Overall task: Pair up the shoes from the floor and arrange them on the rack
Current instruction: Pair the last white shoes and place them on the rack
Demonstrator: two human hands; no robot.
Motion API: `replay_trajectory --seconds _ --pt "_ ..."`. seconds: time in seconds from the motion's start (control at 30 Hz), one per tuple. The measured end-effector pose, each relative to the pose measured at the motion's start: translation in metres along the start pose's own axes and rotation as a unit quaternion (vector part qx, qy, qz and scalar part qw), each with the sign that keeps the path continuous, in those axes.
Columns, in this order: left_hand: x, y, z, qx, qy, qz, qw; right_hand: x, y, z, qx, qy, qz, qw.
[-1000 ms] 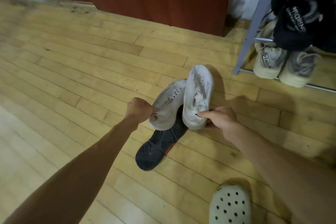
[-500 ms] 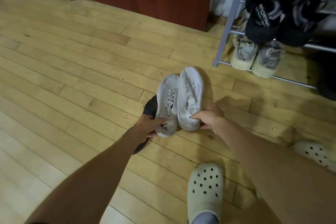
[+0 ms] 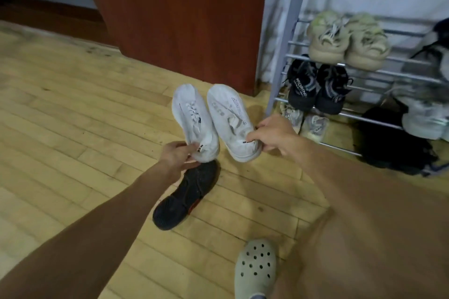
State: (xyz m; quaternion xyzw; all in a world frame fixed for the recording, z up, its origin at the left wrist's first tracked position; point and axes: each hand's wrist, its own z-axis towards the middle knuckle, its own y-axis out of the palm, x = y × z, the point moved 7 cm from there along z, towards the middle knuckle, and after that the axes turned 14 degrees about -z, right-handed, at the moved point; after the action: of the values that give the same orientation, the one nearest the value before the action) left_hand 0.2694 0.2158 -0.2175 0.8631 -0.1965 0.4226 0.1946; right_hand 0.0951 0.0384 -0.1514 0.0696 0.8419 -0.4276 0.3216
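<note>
Two white sneakers (image 3: 192, 119), heels pinched by fingers of the left hand (image 3: 175, 156) and right hand (image 3: 274, 133), should travel level and together to the rack (image 3: 286, 39) at two o'clock.

Left hand (image 3: 176, 156) gripping, right hand (image 3: 273, 132) pinching, arms extended

Pair has separated: left white sneaker (image 3: 194, 121) and right white sneaker (image 3: 230, 119), pressed together half a second ago, now show a strip of floor between them. Left one no longer leans on the right. Both have travelled toward the rack (image 3: 281, 56); right hand (image 3: 274, 132) now sits just beside its post. Black shoe (image 3: 187, 195), half hidden by the arm before, lies exposed below the left hand (image 3: 176, 155). View has lifted: beige pair (image 3: 347, 39) on an upper shelf has come into sight. Only one clog (image 3: 256, 267) remains in view.
</note>
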Motion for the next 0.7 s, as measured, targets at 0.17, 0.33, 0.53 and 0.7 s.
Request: replay_trajectory --seconds 0.17,0.33,0.53,0.7 --pt "0.085 0.026 -0.033 -0.045 0.079 -0.025 0.996 -0.045 -0.061 -0.034 0.074 -0.055 0.071 0.993" --pt "0.153 0.084 -0.072 -0.088 0.153 -0.05 0.983 -0.074 -0.143 -0.065 0.152 -0.125 0.09 0.976" --pt "0.214 0.162 -0.108 -0.12 0.249 -0.005 0.961 -0.053 -0.236 -0.078 0.2 -0.11 0.214 0.95" --pt "0.255 0.248 -0.125 -0.172 0.282 0.043 0.943 -0.011 -0.305 -0.069 0.258 -0.06 0.273 0.925"
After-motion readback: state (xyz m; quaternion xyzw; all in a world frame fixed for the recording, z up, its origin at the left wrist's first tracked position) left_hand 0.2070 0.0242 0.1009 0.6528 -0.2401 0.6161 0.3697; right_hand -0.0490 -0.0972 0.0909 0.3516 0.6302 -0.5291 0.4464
